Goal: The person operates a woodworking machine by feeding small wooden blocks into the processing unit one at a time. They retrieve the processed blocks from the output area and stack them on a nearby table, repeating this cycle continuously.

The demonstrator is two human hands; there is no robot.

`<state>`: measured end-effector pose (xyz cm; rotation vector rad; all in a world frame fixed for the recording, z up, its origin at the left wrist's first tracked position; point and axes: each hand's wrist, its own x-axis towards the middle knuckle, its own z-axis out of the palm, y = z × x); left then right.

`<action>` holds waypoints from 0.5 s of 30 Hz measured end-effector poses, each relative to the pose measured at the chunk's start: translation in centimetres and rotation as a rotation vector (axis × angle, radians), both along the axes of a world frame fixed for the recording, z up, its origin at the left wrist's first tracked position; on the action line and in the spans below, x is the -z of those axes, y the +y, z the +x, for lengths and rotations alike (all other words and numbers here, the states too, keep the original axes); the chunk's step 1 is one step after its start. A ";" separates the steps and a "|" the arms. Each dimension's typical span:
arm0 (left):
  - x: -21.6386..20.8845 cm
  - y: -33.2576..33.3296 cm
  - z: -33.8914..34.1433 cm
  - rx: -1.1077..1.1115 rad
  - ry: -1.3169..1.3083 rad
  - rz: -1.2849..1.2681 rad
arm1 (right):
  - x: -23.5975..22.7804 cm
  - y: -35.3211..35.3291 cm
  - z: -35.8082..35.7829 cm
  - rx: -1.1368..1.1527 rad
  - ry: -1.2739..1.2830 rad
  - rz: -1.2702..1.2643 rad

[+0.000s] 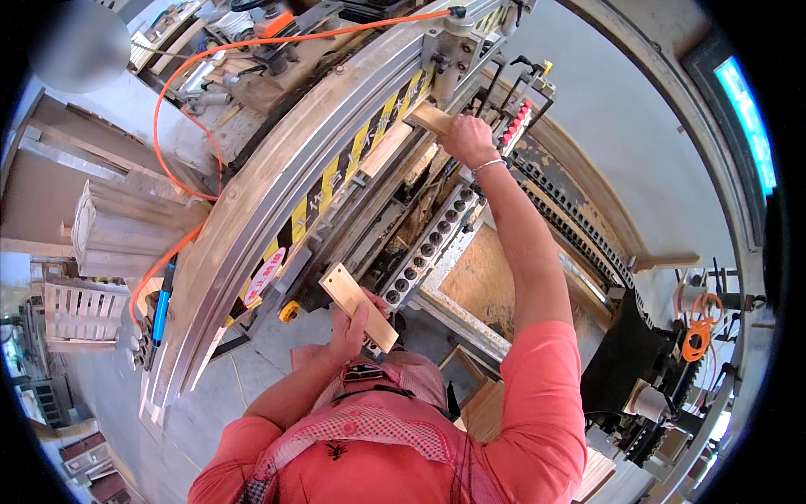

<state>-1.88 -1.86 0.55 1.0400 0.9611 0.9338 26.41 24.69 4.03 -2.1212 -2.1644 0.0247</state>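
The right arm is stretched far forward, and a short board (431, 119) is gripped at its end by the right hand (470, 140) over the metal machine (315, 189). The left arm is bent near the body; a drilled board (357, 304) is pinched in the left hand (348, 332). Three flat, smooth, pale wooden boards are seen, the third board (386, 149) being laid along the striped rail.

At the lower centre of the frame, a coral-pink short-sleeved shirt (537, 395) shows with a pink checked apron (390, 424) and a small dark motif (337, 451) at the chest, while a thin pale bracelet (488, 165) circles the wrist of the bare right hand (470, 141) at upper centre.
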 end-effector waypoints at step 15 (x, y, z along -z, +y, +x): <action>-0.2 0.0 0.4 -0.004 -0.045 0.054 | 0.4 0.3 0.6 -0.002 -0.008 0.002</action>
